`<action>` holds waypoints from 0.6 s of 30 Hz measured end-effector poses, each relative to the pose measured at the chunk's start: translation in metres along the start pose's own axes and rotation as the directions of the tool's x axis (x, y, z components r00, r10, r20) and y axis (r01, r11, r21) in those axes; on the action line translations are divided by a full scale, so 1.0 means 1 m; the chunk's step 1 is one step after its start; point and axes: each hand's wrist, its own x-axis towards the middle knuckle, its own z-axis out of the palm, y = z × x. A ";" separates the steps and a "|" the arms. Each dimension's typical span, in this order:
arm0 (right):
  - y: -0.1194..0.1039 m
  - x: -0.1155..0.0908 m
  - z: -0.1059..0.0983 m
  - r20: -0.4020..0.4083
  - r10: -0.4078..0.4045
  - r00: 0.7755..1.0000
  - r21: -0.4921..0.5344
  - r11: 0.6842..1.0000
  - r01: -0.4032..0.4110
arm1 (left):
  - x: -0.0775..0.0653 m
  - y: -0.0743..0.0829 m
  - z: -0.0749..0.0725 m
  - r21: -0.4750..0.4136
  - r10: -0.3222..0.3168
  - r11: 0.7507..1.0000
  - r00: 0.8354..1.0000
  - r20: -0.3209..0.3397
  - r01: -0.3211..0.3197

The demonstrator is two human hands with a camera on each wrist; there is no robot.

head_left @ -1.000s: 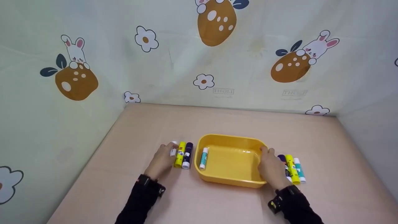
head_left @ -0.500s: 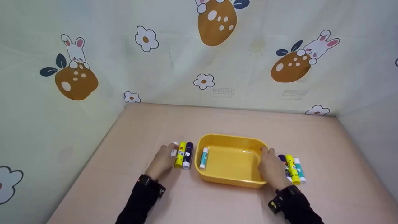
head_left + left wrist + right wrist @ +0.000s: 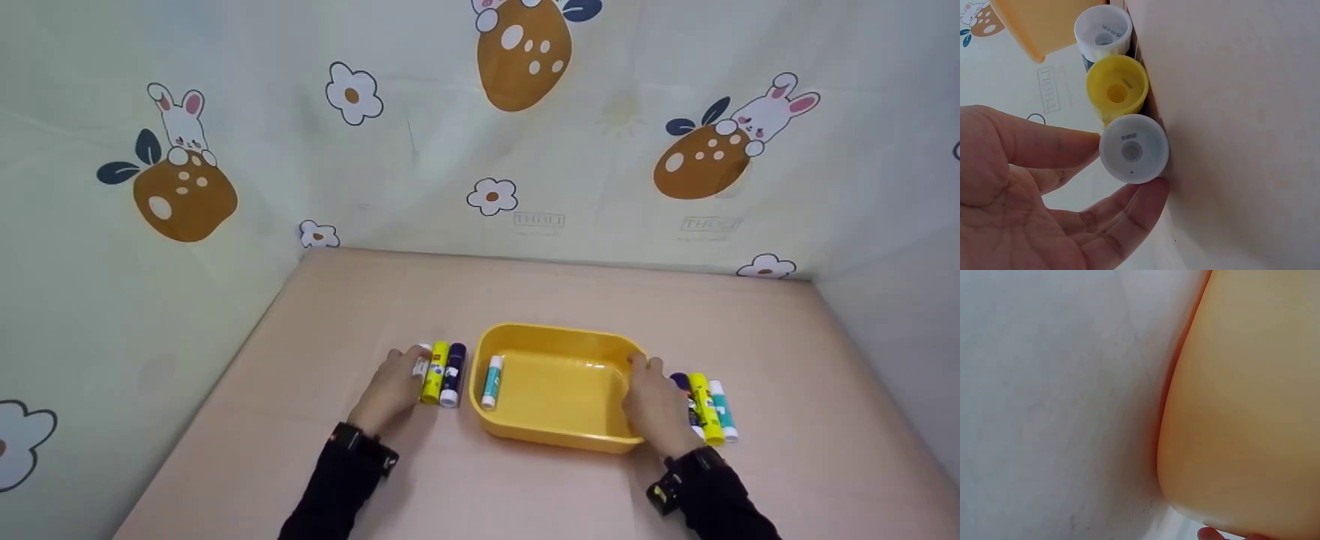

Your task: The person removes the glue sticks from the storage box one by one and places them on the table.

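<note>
My left hand (image 3: 391,384) pinches a white glue stick (image 3: 1134,149) between thumb and fingers at the left end of a row. Beside it lie a yellow glue stick (image 3: 435,373) and a dark purple one with a white base (image 3: 453,375). In the left wrist view their round bases face the camera. My right hand (image 3: 656,405) grips the right end of a yellow plastic tray (image 3: 555,436), fingers over the rim. Inside the tray, at its left end, lies a teal and white glue stick (image 3: 491,382). The right wrist view shows mostly the tray's outer wall (image 3: 1247,410).
Right of the right hand lie another purple glue stick (image 3: 681,382), a yellow one (image 3: 706,409) and a teal one (image 3: 723,411), side by side. The tabletop (image 3: 525,495) meets a printed cloth backdrop (image 3: 420,165) at the back and sides.
The white glue stick in my left hand has shifted slightly right, closer against the yellow one. My right hand and the tray have stayed put.
</note>
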 end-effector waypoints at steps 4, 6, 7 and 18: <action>0.001 0.000 0.001 -0.027 -0.015 1.000 -0.013 1.000 0.015 | -0.002 0.001 -0.002 0.018 0.043 0.999 0.999 -0.032 -0.043; 0.000 0.000 0.000 -0.019 -0.008 1.000 -0.009 1.000 0.008 | -0.003 0.003 -0.002 0.027 0.048 0.999 0.997 -0.055 -0.047; 0.000 0.000 0.000 -0.017 -0.006 1.000 -0.010 1.000 0.006 | -0.004 0.005 -0.002 0.031 0.049 0.998 0.997 -0.067 -0.047; 0.000 0.001 0.000 0.001 0.010 1.000 0.002 1.000 -0.010 | -0.015 0.036 -0.003 0.089 0.141 0.988 0.976 -0.168 -0.127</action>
